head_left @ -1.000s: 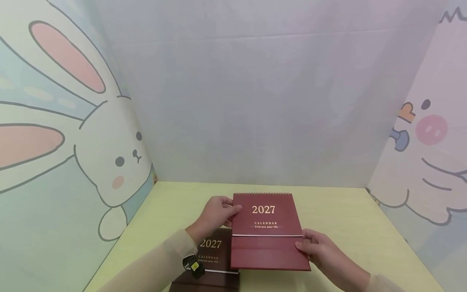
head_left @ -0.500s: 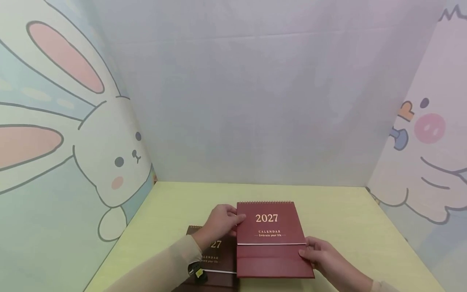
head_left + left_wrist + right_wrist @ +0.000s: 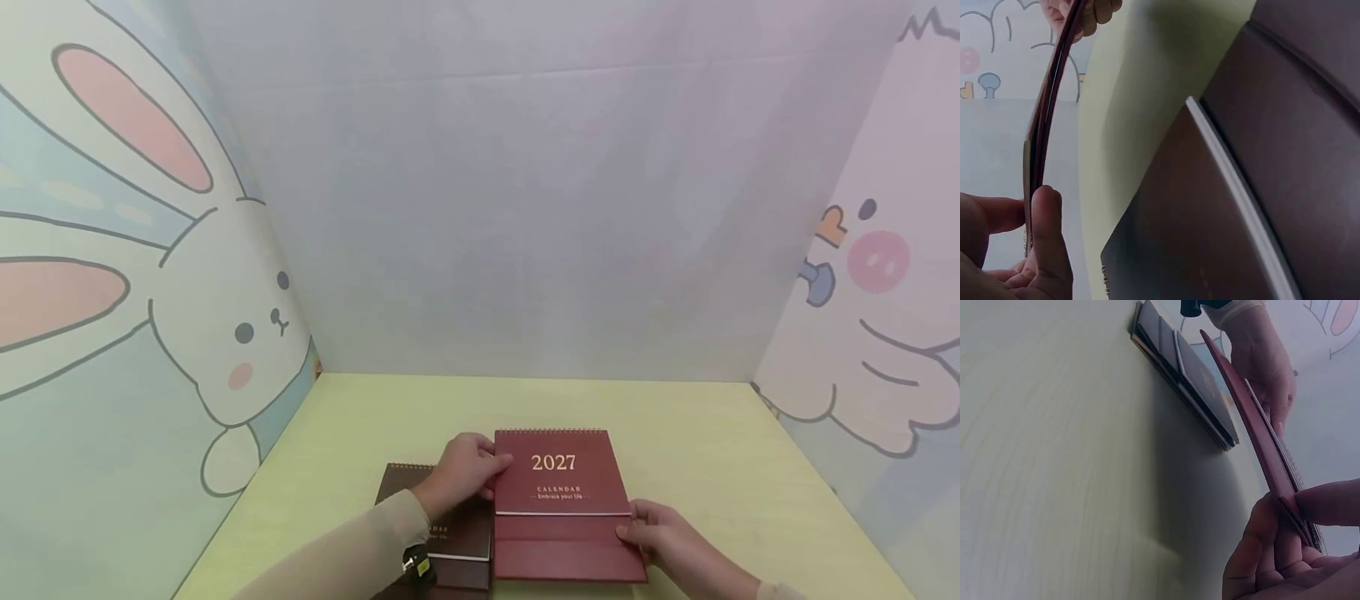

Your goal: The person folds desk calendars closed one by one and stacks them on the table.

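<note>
A red spiral-bound 2027 desk calendar (image 3: 558,483) is held between both hands, flat side up. My left hand (image 3: 467,468) pinches its upper left edge, thumb on the cover; the left wrist view shows the fingers (image 3: 1047,231) beneath. At the lower right edge, my right hand (image 3: 667,533) pinches it, thumb on top. The wrist views show the red calendar (image 3: 1254,419) raised off the table. To its left lies a dark brown calendar (image 3: 457,542), partly hidden by my left forearm; its spiral and white page edge show.
The pale yellow table (image 3: 720,450) reaches back to a plain light wall (image 3: 525,208). A rabbit is printed on the left side panel (image 3: 225,333), another cartoon animal on the right panel (image 3: 862,333). In the right wrist view, the brown calendar (image 3: 1191,381) appears as a stack of layers.
Both hands have brought the red calendar nearer to me and slightly right, lower in the head view. More of the brown calendar's upper left corner shows now.
</note>
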Action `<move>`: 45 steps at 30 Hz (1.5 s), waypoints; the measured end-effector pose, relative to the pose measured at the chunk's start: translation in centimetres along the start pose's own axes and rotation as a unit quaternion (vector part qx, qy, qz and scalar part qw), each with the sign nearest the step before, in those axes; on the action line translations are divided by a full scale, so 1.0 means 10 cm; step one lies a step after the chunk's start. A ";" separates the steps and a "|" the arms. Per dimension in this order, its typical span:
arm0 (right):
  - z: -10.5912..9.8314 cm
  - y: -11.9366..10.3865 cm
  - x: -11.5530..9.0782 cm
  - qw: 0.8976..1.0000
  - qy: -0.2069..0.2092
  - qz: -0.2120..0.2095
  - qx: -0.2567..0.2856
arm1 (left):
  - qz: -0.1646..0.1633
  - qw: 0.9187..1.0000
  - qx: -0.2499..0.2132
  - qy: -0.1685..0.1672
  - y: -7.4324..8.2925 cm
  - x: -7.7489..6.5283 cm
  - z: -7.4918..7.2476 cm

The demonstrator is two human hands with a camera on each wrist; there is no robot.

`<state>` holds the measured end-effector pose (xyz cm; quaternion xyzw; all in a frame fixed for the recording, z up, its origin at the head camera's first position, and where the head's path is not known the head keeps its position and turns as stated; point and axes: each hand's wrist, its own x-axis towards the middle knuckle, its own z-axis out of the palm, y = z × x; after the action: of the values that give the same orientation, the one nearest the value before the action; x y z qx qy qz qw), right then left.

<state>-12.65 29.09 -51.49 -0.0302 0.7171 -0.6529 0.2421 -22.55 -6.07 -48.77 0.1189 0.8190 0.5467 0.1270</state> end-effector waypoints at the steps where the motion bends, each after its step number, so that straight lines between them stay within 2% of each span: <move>1: 0.00 0.02 0.00 1.000 0.002 0.000 -0.002 | 0.002 1.000 0.006 -0.002 -0.01 0.00 0.01; 12: -0.05 0.15 0.01 1.000 -0.005 0.006 -0.019 | 0.011 0.997 0.075 -0.015 -0.09 0.00 0.14; 18: 0.01 0.13 0.02 0.995 0.032 0.006 -0.094 | 0.004 0.996 0.085 -0.015 -0.11 0.01 0.18; 23: 0.06 0.13 0.02 0.987 0.043 -0.018 -0.156 | 0.023 0.995 0.093 -0.027 -0.11 -0.01 0.22; 30: 0.08 0.12 0.03 0.971 0.047 -0.048 -0.231 | 0.044 0.984 0.171 -0.024 -0.11 -0.01 0.27; 35: 0.11 0.10 0.05 0.972 0.048 -0.037 -0.228 | 0.045 0.978 0.203 -0.013 -0.10 -0.01 0.29; 45: 0.15 0.12 0.11 0.973 0.064 -0.016 -0.219 | 0.040 0.978 0.204 -0.010 -0.09 -0.03 0.30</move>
<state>-12.72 27.50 -53.05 -0.0520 0.8563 -0.4839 0.1731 -21.29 -3.87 -50.68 0.1807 0.9066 0.3716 0.0862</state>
